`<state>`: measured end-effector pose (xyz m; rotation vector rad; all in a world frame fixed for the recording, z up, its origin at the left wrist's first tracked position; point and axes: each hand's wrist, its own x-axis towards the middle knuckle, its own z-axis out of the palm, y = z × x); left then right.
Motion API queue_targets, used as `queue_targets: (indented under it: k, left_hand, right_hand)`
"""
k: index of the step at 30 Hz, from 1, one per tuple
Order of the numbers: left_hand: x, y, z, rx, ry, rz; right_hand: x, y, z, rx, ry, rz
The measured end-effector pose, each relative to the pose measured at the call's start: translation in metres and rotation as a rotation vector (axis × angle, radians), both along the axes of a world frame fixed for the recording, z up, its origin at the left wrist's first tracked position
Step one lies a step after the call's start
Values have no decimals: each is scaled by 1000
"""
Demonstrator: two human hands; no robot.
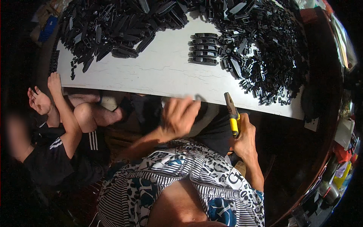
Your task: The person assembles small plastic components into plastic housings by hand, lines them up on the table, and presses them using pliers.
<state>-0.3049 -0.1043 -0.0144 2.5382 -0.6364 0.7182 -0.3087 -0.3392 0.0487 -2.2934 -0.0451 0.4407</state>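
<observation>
My right hand (244, 134) is closed round the pliers (233, 120), which have yellow and black handles. Their dark metal jaws point up and reach just over the table's front edge. Left of them, my left hand (179, 115) is blurred by motion, its fingers bent near the same edge. A small dark thing (198, 98) shows at its fingertips, too smeared to name. Ahead on the white table (162, 68), several long black plastic pieces (204, 49) are stacked in a neat column, apart from both hands.
A large heap of long black plastic parts (113, 30) covers the table's far left. Smaller black clips and parts (264, 53) are piled on the right. At the left, another person (53, 151) sits by the table corner, hands raised near it. Assorted items (344, 151) line the right side.
</observation>
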Motion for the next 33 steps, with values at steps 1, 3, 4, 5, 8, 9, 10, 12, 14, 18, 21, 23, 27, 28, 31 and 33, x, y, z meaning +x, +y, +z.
queue_targets:
  k: [1, 3, 4, 5, 8, 9, 10, 12, 14, 18, 21, 23, 27, 28, 31, 33]
  left_hand:
    - [25, 1, 11, -23, 78, 23]
    - [82, -7, 33, -99, 189, 51]
    - [106, -8, 36, -2, 155, 78]
    - [128, -7, 32, 33, 169, 69]
    - [161, -2, 22, 73, 218, 20]
    - [166, 0, 20, 80, 313, -5]
    - [167, 2, 18, 88, 408, -27]
    - [164, 3, 11, 117, 397, -27]
    - [157, 6, 11, 147, 386, -18]
    - [132, 12, 10, 131, 400, -25]
    - [109, 13, 6, 173, 381, -33]
    - [98, 6, 7, 189, 397, -103]
    - [94, -1, 6, 173, 391, -185]
    - [93, 3, 8, 196, 377, -182]
    - [85, 14, 23, 111, 328, -164]
    - [69, 10, 33, -111, 106, -237]
  right_hand:
    - [0, 1, -3, 0, -7, -9]
    - [0, 2, -3, 14, -17, -43]
    - [-1, 3, -3, 20, -21, -46]
    - [-1, 4, 0, 13, -15, -33]
    - [-6, 5, -5, 59, -55, -36]
    - [-8, 5, -8, 106, -94, -59]
    - [-9, 5, -7, 109, -89, -59]
    - [-11, 4, -8, 112, -101, -68]
    - [-13, 2, -11, 118, -112, -68]
    - [-14, 2, -18, 111, -118, -58]
    - [-13, 2, -21, 86, -104, -33]
    - [-12, 2, -21, 54, -70, -8]
    - [-8, 4, -21, -1, -7, 0]
    - [-7, 5, -21, 4, -18, 6]
    - [-4, 5, -19, -24, -13, 30]
    - [-1, 10, -18, -57, 5, 49]
